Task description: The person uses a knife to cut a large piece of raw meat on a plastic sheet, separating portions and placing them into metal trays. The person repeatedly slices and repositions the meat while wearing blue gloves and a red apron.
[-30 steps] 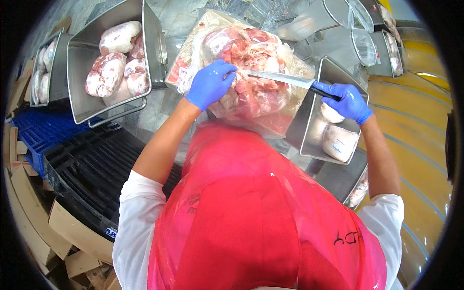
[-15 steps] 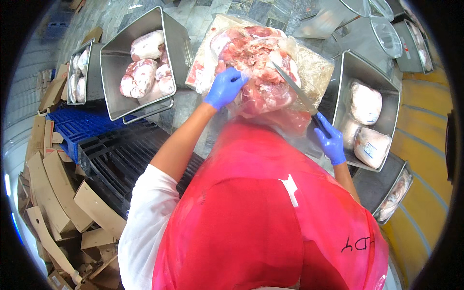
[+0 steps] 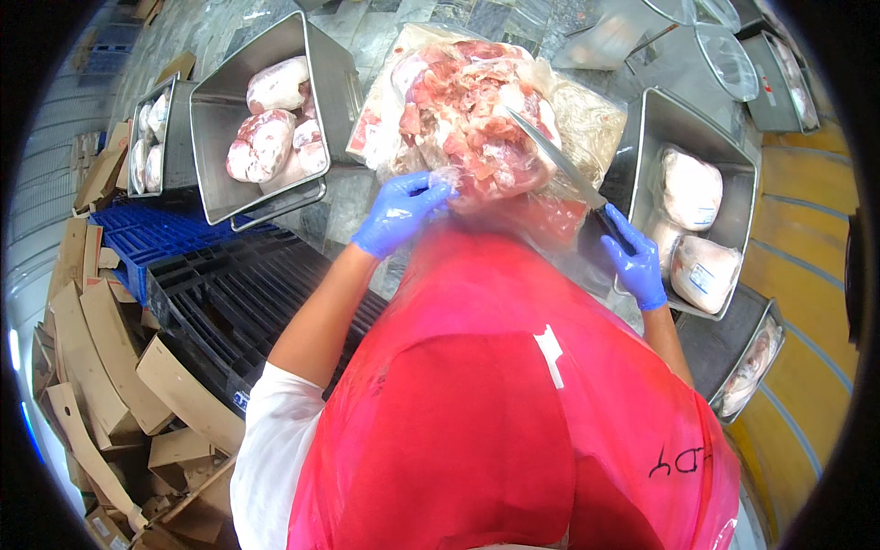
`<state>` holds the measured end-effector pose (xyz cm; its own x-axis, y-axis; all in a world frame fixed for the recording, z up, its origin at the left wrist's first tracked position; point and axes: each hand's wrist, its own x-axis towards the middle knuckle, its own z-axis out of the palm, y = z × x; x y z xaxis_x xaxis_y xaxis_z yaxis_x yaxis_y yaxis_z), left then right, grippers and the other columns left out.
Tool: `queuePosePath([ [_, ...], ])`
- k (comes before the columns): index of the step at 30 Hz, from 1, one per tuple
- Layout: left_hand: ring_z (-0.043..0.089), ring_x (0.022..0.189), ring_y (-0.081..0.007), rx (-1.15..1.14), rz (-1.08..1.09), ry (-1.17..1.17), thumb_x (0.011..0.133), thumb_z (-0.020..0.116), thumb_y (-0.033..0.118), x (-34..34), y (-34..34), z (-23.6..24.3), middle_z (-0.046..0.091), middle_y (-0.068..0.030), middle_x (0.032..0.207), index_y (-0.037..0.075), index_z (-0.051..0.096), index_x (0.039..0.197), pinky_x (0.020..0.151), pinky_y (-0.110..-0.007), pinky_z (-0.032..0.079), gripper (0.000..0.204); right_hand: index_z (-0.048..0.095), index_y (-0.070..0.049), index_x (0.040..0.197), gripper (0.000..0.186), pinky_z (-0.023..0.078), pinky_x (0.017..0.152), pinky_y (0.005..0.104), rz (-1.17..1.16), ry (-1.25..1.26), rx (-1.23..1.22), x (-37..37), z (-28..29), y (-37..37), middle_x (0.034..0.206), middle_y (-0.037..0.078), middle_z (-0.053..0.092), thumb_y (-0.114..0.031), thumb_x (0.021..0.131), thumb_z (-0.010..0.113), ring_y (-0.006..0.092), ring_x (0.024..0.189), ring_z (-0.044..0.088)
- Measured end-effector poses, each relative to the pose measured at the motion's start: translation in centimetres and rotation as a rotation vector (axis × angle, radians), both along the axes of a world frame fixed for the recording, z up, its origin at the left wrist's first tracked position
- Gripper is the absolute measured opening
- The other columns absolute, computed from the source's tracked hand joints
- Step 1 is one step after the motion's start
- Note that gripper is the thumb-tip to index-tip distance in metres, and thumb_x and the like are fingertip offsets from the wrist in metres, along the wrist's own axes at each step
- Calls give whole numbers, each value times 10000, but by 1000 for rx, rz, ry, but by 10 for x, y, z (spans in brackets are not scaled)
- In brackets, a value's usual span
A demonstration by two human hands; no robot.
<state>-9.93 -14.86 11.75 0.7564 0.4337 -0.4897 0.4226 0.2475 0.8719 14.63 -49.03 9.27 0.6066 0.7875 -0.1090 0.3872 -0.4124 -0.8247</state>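
Pinching the clear plastic wrap at the near edge of the raw meat [image 3: 477, 119], our left hand [image 3: 399, 213] closes its gloved fingers on the film so the slippery cut stays put and the wrap is drawn taut. Our right hand [image 3: 632, 257] is wrapped firmly around the dark handle of the long knife [image 3: 555, 158], whose blade slants up and away from that hand across the meat, just beyond the left fingertips, so the edge works away from them. The meat lies on its opened bag directly ahead, between both hands.

Just outside the right hand stands a steel bin [image 3: 697, 119] with wrapped cuts, close enough to reach without stepping. Beyond the left hand a second steel bin [image 3: 266, 64] holds more pieces. Below the left forearm sit dark and blue pallets [image 3: 229, 293] and flattened cardboard [image 3: 101, 348], well apart from the cutting.
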Motion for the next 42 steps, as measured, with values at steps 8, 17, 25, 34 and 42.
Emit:
queuePosePath([
  [8, 654, 700, -105, 162, 293, 65, 1027, 639, 151, -20, 69, 12, 762, -76, 970, -2, 724, 1105, 611, -239, 521, 191, 624, -153, 1446, 537, 566, 931, 364, 9, 20, -34, 1, 11, 18, 1243, 190, 734, -175, 925, 752, 263, 1091, 747],
  [17, 745, 891, -325, 711, 31, 206, 931, 630, 272, 73, 68, -50, 767, -201, 978, 28, 767, 1111, 813, -416, 575, 333, 608, -207, 1464, 566, 579, 864, 388, -29, -97, -105, 3, 1, 10, 1146, 196, 750, -212, 919, 760, 315, 995, 761],
  [25, 724, 980, -396, 1016, -72, 394, 930, 639, 391, 153, 72, -85, 741, -239, 1014, 33, 762, 1025, 868, -488, 549, 390, 616, -163, 1454, 561, 574, 827, 371, -105, -68, -26, -9, -3, -5, 1127, 201, 755, -180, 915, 771, 278, 936, 766],
  [34, 602, 629, -139, 502, 175, 54, 937, 655, 204, 129, 83, -91, 681, -52, 729, 19, 739, 892, 615, -336, 489, 208, 618, -171, 1455, 555, 578, 812, 367, -209, -40, -1, -17, -14, -22, 1121, 201, 757, -188, 923, 774, 270, 924, 771],
  [42, 620, 604, -126, 330, 360, -45, 1005, 619, 120, 123, 148, -9, 698, -61, 796, 28, 712, 980, 557, -270, 512, 132, 618, -184, 1455, 565, 577, 846, 385, -186, -58, -32, -6, -11, -14, 1146, 203, 749, -182, 913, 777, 310, 971, 762],
])
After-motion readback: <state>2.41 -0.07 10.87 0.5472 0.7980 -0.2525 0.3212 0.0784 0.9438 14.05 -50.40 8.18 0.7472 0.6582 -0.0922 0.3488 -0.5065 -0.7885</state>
